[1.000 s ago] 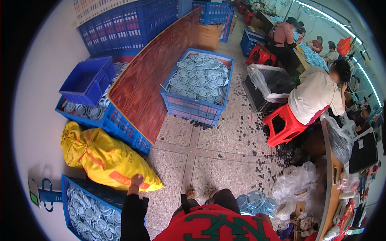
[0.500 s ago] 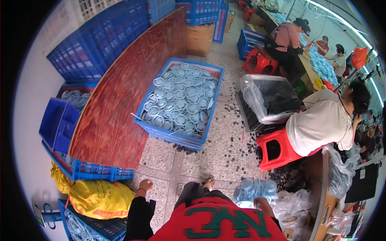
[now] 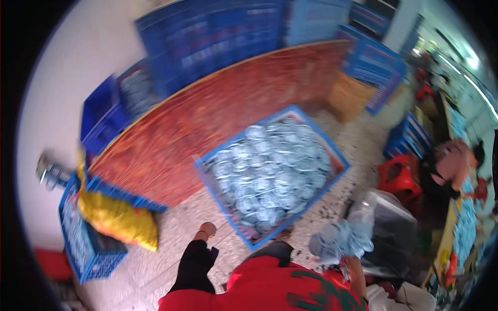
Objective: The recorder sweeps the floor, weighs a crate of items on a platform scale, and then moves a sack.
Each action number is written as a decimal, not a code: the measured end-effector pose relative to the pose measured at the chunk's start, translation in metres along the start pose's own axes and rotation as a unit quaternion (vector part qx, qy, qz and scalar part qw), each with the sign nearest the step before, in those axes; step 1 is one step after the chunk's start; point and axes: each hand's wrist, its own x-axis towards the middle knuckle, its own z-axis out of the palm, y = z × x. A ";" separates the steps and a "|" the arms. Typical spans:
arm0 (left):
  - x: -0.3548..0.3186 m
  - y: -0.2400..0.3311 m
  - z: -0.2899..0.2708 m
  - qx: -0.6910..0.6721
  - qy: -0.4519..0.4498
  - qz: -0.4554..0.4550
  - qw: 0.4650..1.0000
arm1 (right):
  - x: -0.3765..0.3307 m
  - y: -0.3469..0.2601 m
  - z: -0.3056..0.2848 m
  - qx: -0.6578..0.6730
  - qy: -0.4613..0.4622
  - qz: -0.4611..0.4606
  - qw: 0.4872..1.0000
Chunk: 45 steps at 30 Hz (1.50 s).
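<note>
My right hand (image 3: 354,268) is closed on a cluster of pale blue round plastic pieces (image 3: 340,241), held out low at my right side. Motion smears the pieces, and part of the grip is hidden behind them. On the other side my left hand (image 3: 208,228) hangs over the floor in a black sleeve, its fingers too blurred to read; I see nothing in it. Just ahead stands a blue crate (image 3: 311,199) heaped with similar round pieces (image 3: 275,171). The held cluster is beside the crate's right side, apart from it.
A reddish wooden board (image 3: 207,119) leans along stacked blue crates (image 3: 218,41). A yellow sack (image 3: 119,217) lies on a crate at left. To the right are a dark bin with a plastic liner (image 3: 389,228), a red stool (image 3: 398,175) and a seated person (image 3: 450,160).
My view has swung right and nearer the heaped crate, which now fills the middle. The held cluster has come forward with my right hand. My left hand still hangs at my side.
</note>
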 end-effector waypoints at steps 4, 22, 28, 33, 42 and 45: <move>0.078 0.187 -0.046 -0.149 0.101 0.115 0.977 | 0.062 -0.108 -0.057 -0.080 -0.038 -0.049 0.995; 0.138 0.490 -0.175 0.041 0.069 -0.054 0.995 | 0.504 -0.569 -0.429 -0.120 -0.020 -0.237 0.964; 0.131 0.593 -0.235 -0.002 0.089 -0.092 0.992 | 0.629 -0.779 -0.654 0.011 0.259 -0.231 0.938; 0.129 0.617 -0.266 0.061 0.134 -0.058 0.987 | 0.717 -0.817 -0.651 -0.259 0.562 -0.259 0.741; 0.131 0.777 -0.284 -0.065 0.077 -0.134 0.986 | 0.769 -0.416 -0.454 -0.646 0.038 -0.226 0.728; 0.080 0.695 -0.217 0.008 0.162 -0.028 0.986 | 0.687 -0.330 -0.348 -0.715 -0.211 -0.256 0.615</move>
